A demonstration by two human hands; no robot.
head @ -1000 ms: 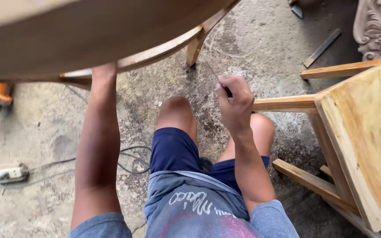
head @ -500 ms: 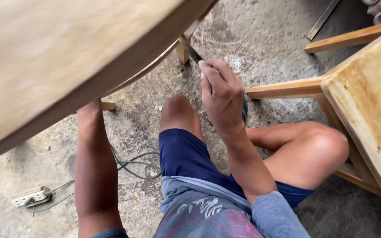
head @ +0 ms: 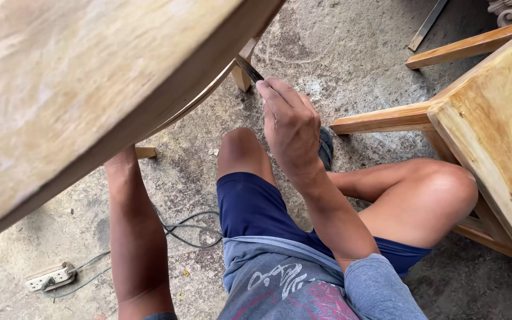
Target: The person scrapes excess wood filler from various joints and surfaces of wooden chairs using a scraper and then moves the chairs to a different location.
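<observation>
My right hand (head: 290,127) is closed on a thin dark blade-like tool (head: 249,69), whose tip points up to the underside edge of a round wooden tabletop (head: 78,89) that fills the upper left. My left forearm (head: 134,231) reaches up under that tabletop, and the left hand itself is hidden behind the wood. I sit on the concrete floor in blue shorts, one knee raised under my right hand, the other knee bent out to the right.
A pale wooden furniture frame (head: 493,124) with rails stands at the right. A table leg (head: 243,74) rests on the floor beyond my knee. A white power strip (head: 50,277) and dark cable (head: 185,228) lie at lower left. A wood strip (head: 426,25) lies top right.
The view has swung so the tabletop covers more of the upper left. My right hand has moved up and left toward the table edge, with the tool now showing.
</observation>
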